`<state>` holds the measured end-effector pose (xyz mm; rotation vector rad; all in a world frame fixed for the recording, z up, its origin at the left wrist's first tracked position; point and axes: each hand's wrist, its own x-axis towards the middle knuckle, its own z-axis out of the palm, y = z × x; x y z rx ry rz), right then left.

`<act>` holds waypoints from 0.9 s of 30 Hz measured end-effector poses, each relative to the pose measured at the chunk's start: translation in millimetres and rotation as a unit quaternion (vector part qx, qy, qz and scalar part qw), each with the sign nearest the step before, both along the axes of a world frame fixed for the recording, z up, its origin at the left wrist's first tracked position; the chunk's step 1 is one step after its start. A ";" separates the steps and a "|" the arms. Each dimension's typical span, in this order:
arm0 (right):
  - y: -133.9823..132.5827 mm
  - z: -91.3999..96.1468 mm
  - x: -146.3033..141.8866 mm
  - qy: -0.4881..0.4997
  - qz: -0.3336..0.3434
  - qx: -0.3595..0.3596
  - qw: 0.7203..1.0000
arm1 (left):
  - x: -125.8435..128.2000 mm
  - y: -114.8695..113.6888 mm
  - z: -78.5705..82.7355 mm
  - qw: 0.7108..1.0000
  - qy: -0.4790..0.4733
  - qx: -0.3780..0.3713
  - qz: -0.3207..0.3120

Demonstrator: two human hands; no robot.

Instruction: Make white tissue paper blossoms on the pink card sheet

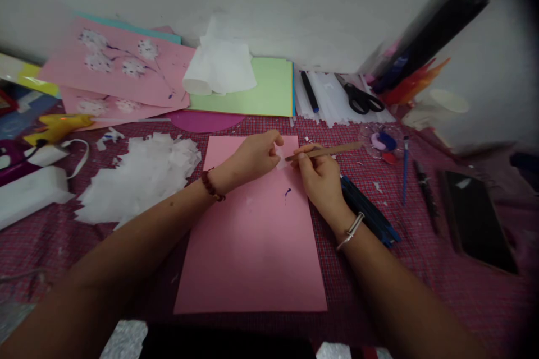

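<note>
A pink sheet of paper (256, 241) lies upright in front of me, with a small purple mark near its upper right. Over its top part is my left hand (257, 156), fingers curled and closed at the edge of a small piece of white paper (281, 158); the grip itself is partly hidden. My right hand (318, 176) pinches a flat brown wooden stick (343, 148) at the sheet's right edge. The stick's tip points left, close to the white piece. Left of the sheet lies a heap of white paper pieces (138, 176).
At the back are pink sheets with white flowers (122, 70), green paper (269, 87) and scissors (364, 98). A yellow glue gun (59, 128) lies left. To the right are a paint palette (383, 141), paintbrush (405, 171), blue pens (368, 213) and phone (480, 219).
</note>
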<state>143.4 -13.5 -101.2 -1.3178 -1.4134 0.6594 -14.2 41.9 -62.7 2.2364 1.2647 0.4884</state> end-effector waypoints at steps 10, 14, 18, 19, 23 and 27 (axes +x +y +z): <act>-5.3 9.1 0.2 0.077 -0.021 0.013 0.997 | -7.4 14.0 -19.1 0.996 -0.086 0.009 -0.008; -4.3 6.2 -1.0 0.032 0.004 0.000 0.999 | -8.2 16.8 -19.2 0.994 -0.107 0.016 0.000; -2.4 1.5 0.0 -0.004 0.001 -0.005 1.000 | -12.4 21.1 -14.8 0.992 -0.118 0.019 0.035; -2.3 1.0 0.4 -0.014 0.000 -0.006 1.000 | -14.3 22.7 -14.5 0.992 -0.117 0.022 0.046; -2.9 1.6 0.9 -0.038 0.001 -0.015 0.999 | -23.6 28.3 -18.8 0.989 -0.121 0.014 0.079; -3.0 1.8 0.3 -0.046 0.006 -0.017 0.999 | -29.4 28.7 -24.7 0.988 -0.130 -0.017 0.086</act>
